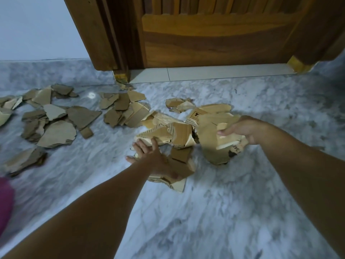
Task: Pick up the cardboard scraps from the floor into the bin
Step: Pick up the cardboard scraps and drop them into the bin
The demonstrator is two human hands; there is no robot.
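Gathering the near heap of cardboard between both hands

My left hand [149,156] lies flat, fingers straight, pressing the heap of scraps [173,133] on the marble floor [224,202]; my right hand [240,131] pinches a bundle of torn pieces [214,144] just beside it. I'd best sweep both inward, squeeze, then lift. More scraps [52,124] lie well apart near the door [214,38]. No bin in view.

Cardboard scrap [196,116] bears a printed symbol; handwriting illegible.

Grey marble floor [224,212], scattered cardboard scraps [56,133]
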